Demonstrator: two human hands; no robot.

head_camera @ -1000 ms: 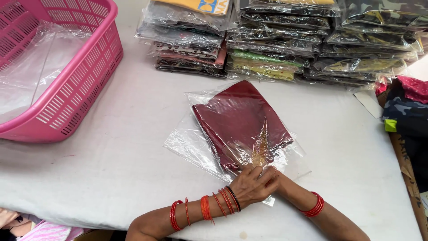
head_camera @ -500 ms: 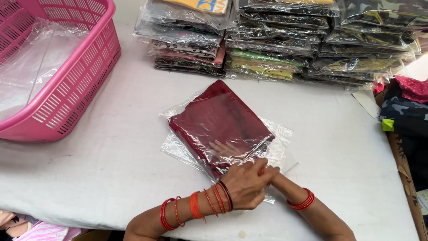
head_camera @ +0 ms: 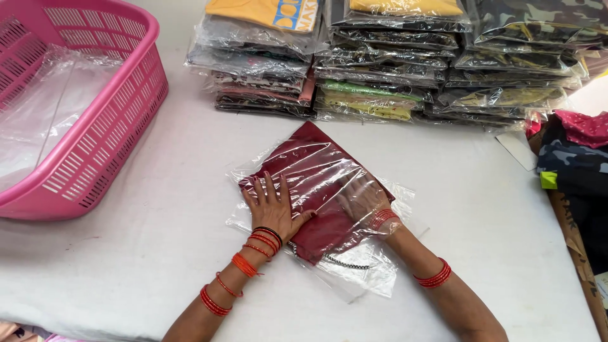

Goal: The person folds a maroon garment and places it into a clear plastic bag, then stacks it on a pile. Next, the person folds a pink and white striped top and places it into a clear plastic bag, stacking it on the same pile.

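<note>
Pressing flat: my left hand lies palm-down, fingers spread wide, gripping nothing, on a folded maroon garment that sits mid-bench, partway inside a clear plastic sleeve. My right hand is slid inside the sleeve, seen through the film; fingers look extended flat on the cloth, but whether they pinch anything I cannot tell.

Handling, as I judge it: cloth soft, light, floppy; film slick, crinkly, apt to slide on the white-covered bench. Best hold looks to be the sleeve's open mouth near my wrists, or the garment's folded edge. A small beaded chain shows at the near hem and could snag.

Around: pink slotted plastic basket at left, holding loose clear bags. Stacks of bagged folded garments along the far edge, near the maroon piece but apart from it. Dark and red patterned cloth pile at right. Nothing lies between my hands and the work.
</note>
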